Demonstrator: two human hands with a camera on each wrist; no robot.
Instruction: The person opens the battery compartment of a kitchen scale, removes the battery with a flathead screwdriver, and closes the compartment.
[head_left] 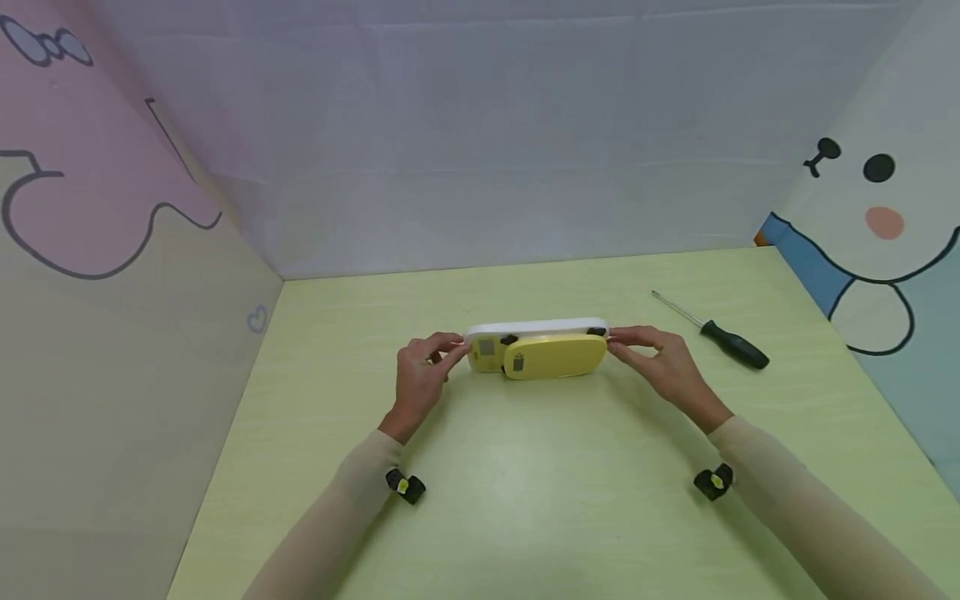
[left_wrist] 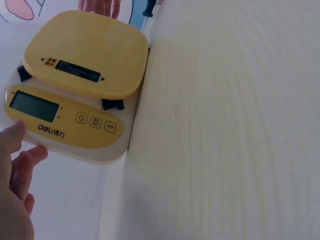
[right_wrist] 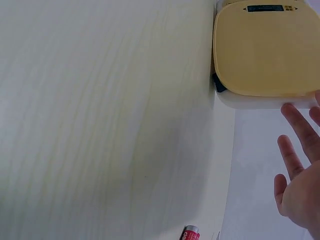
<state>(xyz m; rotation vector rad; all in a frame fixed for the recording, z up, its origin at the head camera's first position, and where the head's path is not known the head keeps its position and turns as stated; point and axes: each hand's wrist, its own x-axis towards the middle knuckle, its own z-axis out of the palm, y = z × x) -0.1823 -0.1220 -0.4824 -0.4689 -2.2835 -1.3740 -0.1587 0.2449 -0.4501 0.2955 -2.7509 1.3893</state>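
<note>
A yellow and white digital kitchen scale [head_left: 557, 357] stands upright on its long edge on the table, its yellow weighing plate [left_wrist: 90, 50] and display facing me. At the display end my left hand [head_left: 422, 379] grips it between thumb and fingers. The left wrist view shows the left thumb [left_wrist: 18, 131] on the front rim beside the dark display [left_wrist: 34, 106]. My right hand [head_left: 663, 367] holds the opposite end, thumb in front and fingers along the top edge. In the right wrist view the right hand's other fingers [right_wrist: 300, 127] are spread beside the scale. The scale's underside is hidden.
A screwdriver with a black handle [head_left: 735, 345] lies on the table to the right, its tip pointing away to the left. A small red cylinder with a silver end [right_wrist: 190, 233] shows at the right wrist view's bottom edge. A pale wall [head_left: 480, 167] rises behind the table.
</note>
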